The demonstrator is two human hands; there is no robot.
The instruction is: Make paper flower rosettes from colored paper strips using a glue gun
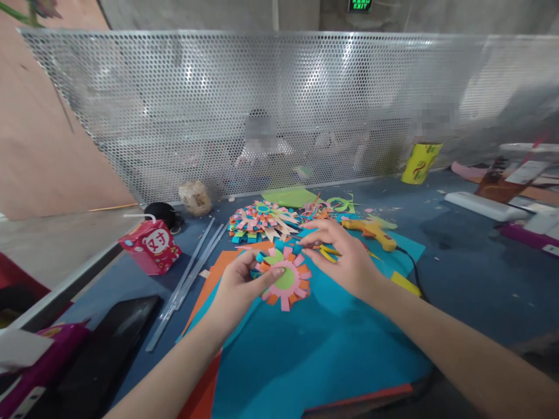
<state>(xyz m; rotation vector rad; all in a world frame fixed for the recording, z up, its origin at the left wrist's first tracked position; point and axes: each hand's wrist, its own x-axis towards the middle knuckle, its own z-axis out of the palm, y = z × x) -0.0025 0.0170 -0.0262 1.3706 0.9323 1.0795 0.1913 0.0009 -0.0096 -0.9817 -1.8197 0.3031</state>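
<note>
flower [288,280]: layered paper rosette, flat round lime centre on a pink ring, stubby pink and orange tabs spreading outward, blue loops curling behind the upper edge; it is held up over the blue sheet [327,349].
left hand [238,285]: clamped on the flower, thumb pressed flat across the green disc, the other fingers mostly hidden behind it.
right hand [347,256]: thumb and forefinger tips close together at a blue loop on the top edge; cannot tell whether they pinch it.
underlay: smooth matte blue sheet, with an orange sheet [205,372] showing from beneath at its left, both on the dark blue bench [471,273].
fringe pile [257,221]: ruffled, many-coloured curled paper just beyond the flower.
glue gun [371,230]: yellow plastic body with a dark cord, lying past the right hand.
rods [155,337]: slim, translucent, straight, near the boxy red drink carton [151,247] with its bent white straw.
screen [262,70]: shiny metal, perforated with small round holes, standing behind everything.
</note>
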